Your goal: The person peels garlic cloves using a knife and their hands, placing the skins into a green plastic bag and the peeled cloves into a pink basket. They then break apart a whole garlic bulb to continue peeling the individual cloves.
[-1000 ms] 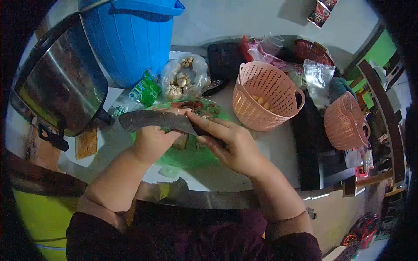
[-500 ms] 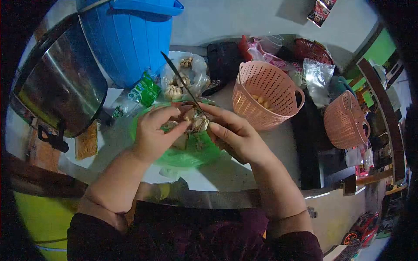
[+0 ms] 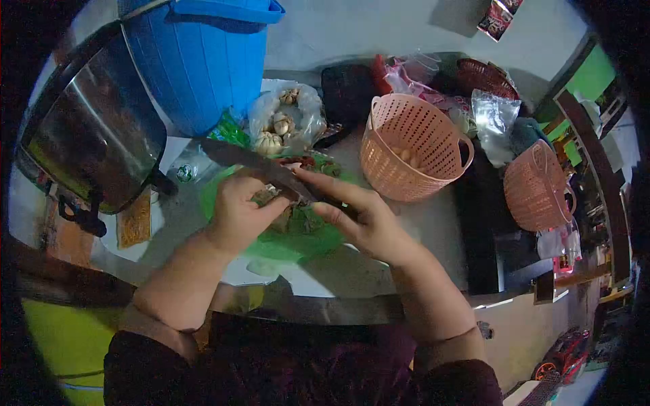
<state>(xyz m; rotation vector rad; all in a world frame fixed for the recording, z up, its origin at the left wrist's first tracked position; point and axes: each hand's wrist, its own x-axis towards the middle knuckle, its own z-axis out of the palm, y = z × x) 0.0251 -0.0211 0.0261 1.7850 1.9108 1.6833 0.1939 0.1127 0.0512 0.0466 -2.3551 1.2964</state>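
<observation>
In my right hand (image 3: 369,220) is a knife (image 3: 247,161), its dark blade turned flat to me and pointing to the upper left. My left hand (image 3: 237,203) is closed in a pinch on a piece of garlic (image 3: 272,192), partly hidden by the fingers and the blade. Both hands hover over a green plastic bag (image 3: 291,249) with papery skins on it. Behind them, a clear plastic bag (image 3: 310,111) holds several garlic bulbs (image 3: 269,143). A pink basket (image 3: 433,177) with pale peeled cloves (image 3: 406,157) stands right of my right hand.
A large metal pot (image 3: 101,128) and a blue bucket (image 3: 203,74) stand at the left. A second pink basket (image 3: 538,189) is far right. Dark red basket (image 3: 484,78) and plastic packets crowd the back by the wall.
The knife has turned from edge-on to flat, and its tip has swung left and down. My right hand has shifted slightly downward; my left hand stays almost in place.
</observation>
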